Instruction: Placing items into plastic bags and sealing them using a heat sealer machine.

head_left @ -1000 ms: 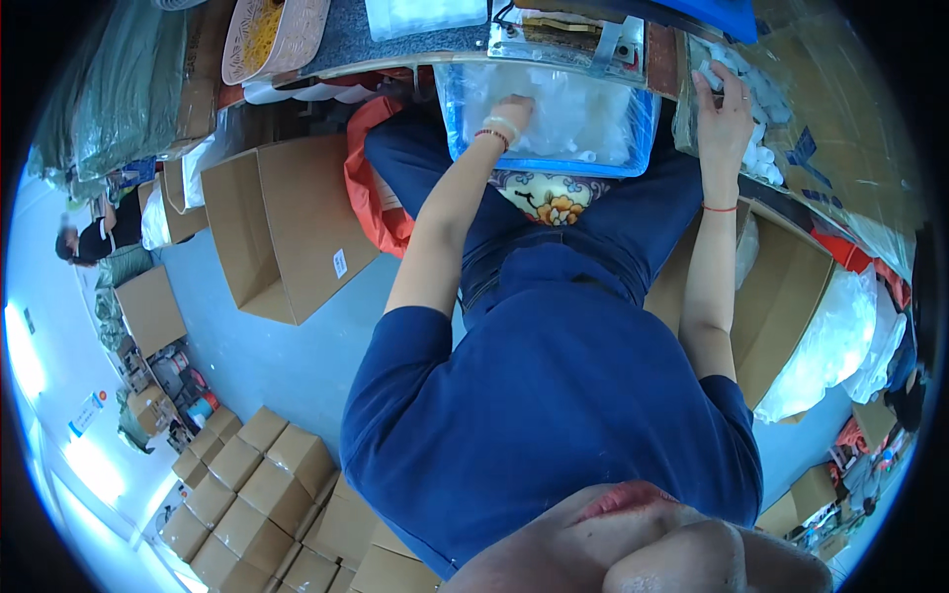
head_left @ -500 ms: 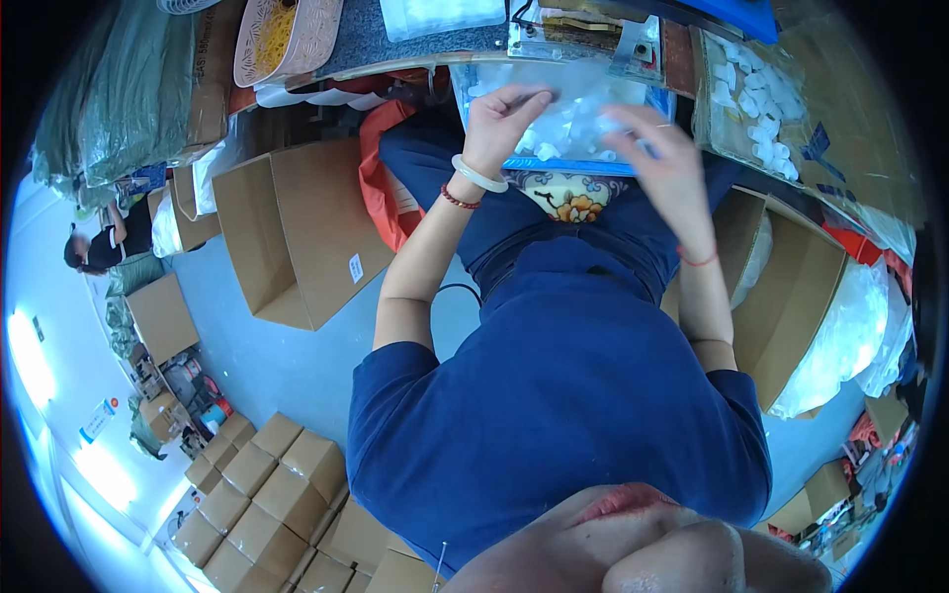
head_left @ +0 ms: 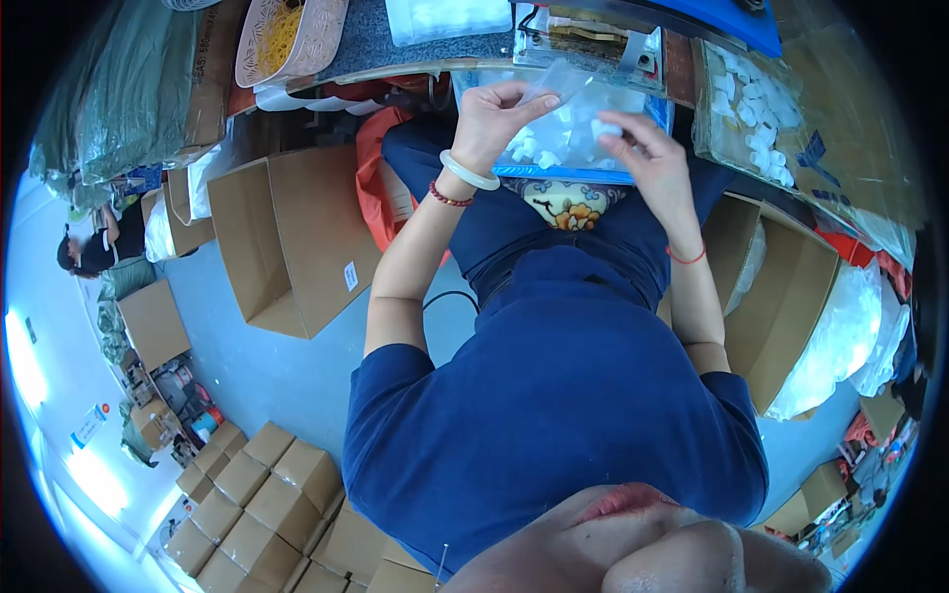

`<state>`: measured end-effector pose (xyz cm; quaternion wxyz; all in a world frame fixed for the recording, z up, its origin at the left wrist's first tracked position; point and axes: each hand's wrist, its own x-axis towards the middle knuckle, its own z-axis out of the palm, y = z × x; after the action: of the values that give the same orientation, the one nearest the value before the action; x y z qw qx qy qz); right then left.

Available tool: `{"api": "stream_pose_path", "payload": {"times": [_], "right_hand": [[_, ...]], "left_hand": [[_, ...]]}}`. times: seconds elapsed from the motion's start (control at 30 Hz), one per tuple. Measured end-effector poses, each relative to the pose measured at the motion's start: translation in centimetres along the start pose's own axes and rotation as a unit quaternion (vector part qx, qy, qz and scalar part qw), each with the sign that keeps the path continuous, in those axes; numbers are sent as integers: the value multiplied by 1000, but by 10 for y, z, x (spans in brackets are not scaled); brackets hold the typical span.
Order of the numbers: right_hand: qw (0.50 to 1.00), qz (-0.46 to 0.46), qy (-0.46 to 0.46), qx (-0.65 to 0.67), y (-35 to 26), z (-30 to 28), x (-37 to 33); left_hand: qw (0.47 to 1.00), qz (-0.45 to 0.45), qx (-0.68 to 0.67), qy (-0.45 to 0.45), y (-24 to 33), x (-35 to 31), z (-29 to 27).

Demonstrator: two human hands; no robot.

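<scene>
Close to me, a flowered cushion [head_left: 568,205] sits in the seated person's lap, just on the near side of a blue tub [head_left: 563,175]; I'd guess the tub is set there, partly under the bench [head_left: 415,71], so both hands can reach over it. Above it, the left hand [head_left: 494,119] has thumb and finger together on a clear plastic bag [head_left: 565,79], pinching it by one part, probably because film so thin would slip from a looser hold. The right hand [head_left: 647,163], just beside it, has its fingertips closed on a small white piece [head_left: 605,128], which seems light enough for that. Loose pieces [head_left: 547,158] show in the tub, but the hands and the bag cover part of them, and I can't make out the bag's mouth. At the bench's right lies another batch [head_left: 761,109], likely kept within the right hand's reach. On its far left, a basket [head_left: 331,40] holds yellow strands too fine to identify. Farther left, beyond an open carton [head_left: 297,237], a co-worker [head_left: 109,242] is too small to read clearly.
</scene>
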<state>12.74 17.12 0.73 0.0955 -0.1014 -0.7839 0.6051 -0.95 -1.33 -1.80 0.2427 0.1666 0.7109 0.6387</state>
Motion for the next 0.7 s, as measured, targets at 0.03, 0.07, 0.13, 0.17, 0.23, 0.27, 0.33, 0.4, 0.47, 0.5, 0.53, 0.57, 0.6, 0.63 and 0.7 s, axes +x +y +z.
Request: {"api": "stream_pose_path", "payload": {"times": [0.03, 0.07, 0.13, 0.17, 0.23, 0.27, 0.33, 0.4, 0.47, 0.5, 0.53, 0.57, 0.6, 0.63, 0.7], "right_hand": [[1000, -16, 18, -19, -3, -5, 5], [1000, -17, 15, -20, -7, -11, 10], [992, -102, 71, -30, -16, -18, 20], [985, -127, 85, -76, -22, -21, 23], [976, -163, 90, -110, -32, -19, 29], [963, -207, 90, -148, -36, -19, 32], [961, -202, 51, -180, -41, -22, 36], [958, -195, 11, -211, -41, -29, 40], [939, -185, -113, -267, -36, -44, 46], [932, -173, -159, -275, -34, -50, 49], [929, -158, -177, -284, -30, -50, 53], [945, -118, -177, -250, -26, -50, 56], [956, -85, -187, -210, -23, -49, 59], [956, -80, -180, -218, -21, -47, 61], [983, -14, -12, -180, -18, -47, 60]], "left_hand": [[1000, 0, -3, -3, 2, -1, 0], [1000, 18, 25, -1, 3, -2, 1], [998, 34, 52, 4, 6, -5, 5], [996, 50, 70, 1, 8, -6, 7], [994, 67, 88, -1, 11, -7, 10], [994, 56, 97, -16, 12, -7, 11], [993, 47, 106, -32, 13, -6, 10], [980, -7, 167, -104, 13, -4, 7], [981, -12, 94, -171, 11, -1, 4], [974, -2, 25, -223, 8, 0, 4], [974, -4, 30, -223, 6, 1, 4], [965, -69, -26, -252, 3, 3, 5], [949, -119, -91, -277, -1, 5, 8], [949, -130, -84, -276, -4, 8, 11], [920, -201, -237, -238, -11, 19, 18]]}}
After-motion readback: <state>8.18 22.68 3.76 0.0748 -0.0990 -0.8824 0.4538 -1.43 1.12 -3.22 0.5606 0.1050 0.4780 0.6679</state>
